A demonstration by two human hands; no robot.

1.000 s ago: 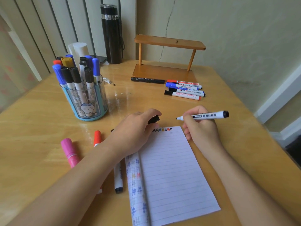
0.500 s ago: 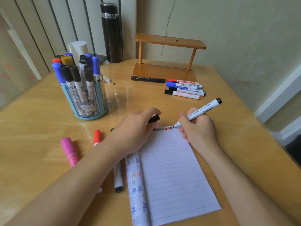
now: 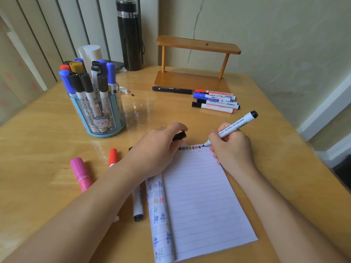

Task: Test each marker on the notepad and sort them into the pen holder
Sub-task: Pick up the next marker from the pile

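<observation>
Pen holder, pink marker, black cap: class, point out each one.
Pen holder point(image 3: 98, 120), head view, clear front wall.
Pink marker point(image 3: 80, 172), head view, middle of barrel.
Black cap point(image 3: 180, 135), head view, exposed end beside left fingers.

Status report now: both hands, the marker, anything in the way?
Right hand grips uncapped marker, tip at notepad top edge. Left hand holds black cap. Nothing in the way.

The notepad lay nearest on the table. The pen holder stood behind it, leftward. 5 markers lay before the shelf.
</observation>
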